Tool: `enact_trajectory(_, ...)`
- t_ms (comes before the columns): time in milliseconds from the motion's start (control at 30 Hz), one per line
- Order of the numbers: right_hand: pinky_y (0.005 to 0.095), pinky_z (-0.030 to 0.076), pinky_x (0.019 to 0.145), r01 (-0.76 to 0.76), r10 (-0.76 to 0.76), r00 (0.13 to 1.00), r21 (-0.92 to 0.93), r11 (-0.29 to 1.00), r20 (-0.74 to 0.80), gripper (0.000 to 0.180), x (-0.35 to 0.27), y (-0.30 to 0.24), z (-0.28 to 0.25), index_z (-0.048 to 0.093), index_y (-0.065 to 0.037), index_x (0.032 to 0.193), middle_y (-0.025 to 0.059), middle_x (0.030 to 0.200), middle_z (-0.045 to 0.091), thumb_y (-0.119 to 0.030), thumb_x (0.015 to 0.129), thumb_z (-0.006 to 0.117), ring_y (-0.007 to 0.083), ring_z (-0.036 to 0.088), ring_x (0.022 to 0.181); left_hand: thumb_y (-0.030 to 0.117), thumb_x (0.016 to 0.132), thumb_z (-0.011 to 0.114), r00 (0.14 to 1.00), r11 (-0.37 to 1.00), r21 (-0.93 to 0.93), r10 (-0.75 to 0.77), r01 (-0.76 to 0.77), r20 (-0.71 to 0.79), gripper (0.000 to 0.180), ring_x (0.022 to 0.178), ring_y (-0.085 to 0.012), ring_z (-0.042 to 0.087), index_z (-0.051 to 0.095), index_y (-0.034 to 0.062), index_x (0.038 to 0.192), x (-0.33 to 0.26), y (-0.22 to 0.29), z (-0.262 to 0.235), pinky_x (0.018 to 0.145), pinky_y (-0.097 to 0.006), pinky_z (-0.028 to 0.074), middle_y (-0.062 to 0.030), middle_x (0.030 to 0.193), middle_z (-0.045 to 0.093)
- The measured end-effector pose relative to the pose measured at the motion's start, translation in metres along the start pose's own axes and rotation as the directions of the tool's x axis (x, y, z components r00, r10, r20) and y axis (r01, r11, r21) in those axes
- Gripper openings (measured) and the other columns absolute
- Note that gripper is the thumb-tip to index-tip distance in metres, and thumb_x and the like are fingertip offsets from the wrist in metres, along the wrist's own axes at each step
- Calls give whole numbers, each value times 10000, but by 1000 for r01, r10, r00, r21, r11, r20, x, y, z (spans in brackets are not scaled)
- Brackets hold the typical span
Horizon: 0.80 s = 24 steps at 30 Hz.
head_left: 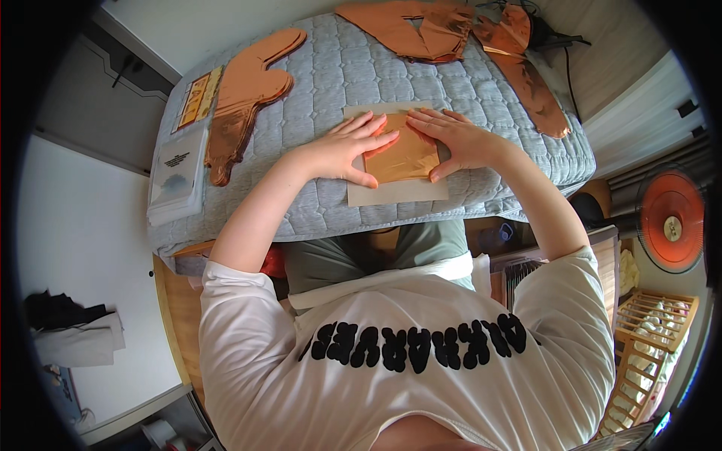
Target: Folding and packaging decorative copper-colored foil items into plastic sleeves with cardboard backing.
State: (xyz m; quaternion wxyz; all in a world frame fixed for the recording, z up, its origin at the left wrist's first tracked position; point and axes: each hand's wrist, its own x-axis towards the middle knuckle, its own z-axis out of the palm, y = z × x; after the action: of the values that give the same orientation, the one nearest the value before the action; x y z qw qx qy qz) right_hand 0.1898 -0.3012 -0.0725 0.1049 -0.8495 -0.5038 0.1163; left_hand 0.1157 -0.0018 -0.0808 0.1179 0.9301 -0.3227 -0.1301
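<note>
Head view shows shiny, orange-gold foil, roughly rectangular, lying on a beige sheet on the grey quilted bed. The left hand and right hand, opened wide, rest along its sides, ungrasping.

Over my remote link I am looking into a home, a bedroom by the look of it: I can see a mattress under a grey quilted cover, a wood-toned floor beside it, a round red fan and a slatted wooden frame with cloth inside it, both towards my right edge
</note>
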Motion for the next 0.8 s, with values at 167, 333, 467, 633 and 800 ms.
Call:
enact_trajectory(167, 504, 95, 1253, 11, -13, 999, 38, 999, 39, 1297, -1, 2, -7, 198, -179, 1614, 81, 1664, 225, -568, 572, 866, 270, 157, 1547, 646, 763, 743, 1000, 1000, -18, 5, -5, -7, 1037, 1556, -340, 43, 220, 337, 1603, -1, 1, -3, 1251, -484, 127, -149, 1683, 91)
enact_trajectory(333, 513, 84, 1252, 17, -19, 999, 52, 998, 39, 1303, -1, 3, -5, 194, -168, 1614, 86, 1668, 211, -557, 571, 871, 285, 150, 1548, 517, 723, 833, 993, 987, -150, 50, -65, -104, 1074, 1551, -355, 90, 257, 292, 1600, -5, 3, -5, 1246, -484, 138, -229, 1665, 85)
enact_trajectory(467, 516, 88, 1251, 26, -28, 998, 54, 998, 51, 1294, 1, 0, -7, 202, -162, 1612, 96, 1669, 203, -560, 576, 867, 291, 149, 1548, 548, 809, 751, 977, 968, -225, 68, -114, -201, 915, 1544, -340, 147, 359, 219, 1566, -8, 1, -4, 1240, -505, 138, -206, 1660, 158)
enact_trajectory(633, 515, 104, 1250, 7, -9, 998, 21, 1000, 61, 1281, 1, 1, -7, 221, -147, 1606, 100, 1667, 205, -588, 586, 860, 288, 153, 1546, 655, 969, 444, 936, 960, -183, -255, 214, -243, 773, 1512, -309, 266, 381, 141, 1543, 23, 43, 1, 1228, -556, 135, -147, 1616, 323)
enact_trajectory(800, 502, 139, 1247, 16, -14, 998, -26, 1000, 62, 1236, 2, -1, -9, 260, -125, 1592, 109, 1659, 223, -619, 614, 832, 285, 183, 1537, 678, 931, 504, 917, 971, 193, -54, 140, -396, 887, 1504, -378, 251, 313, 85, 1563, 33, 51, 36, 1206, -586, 183, -190, 1614, 296)
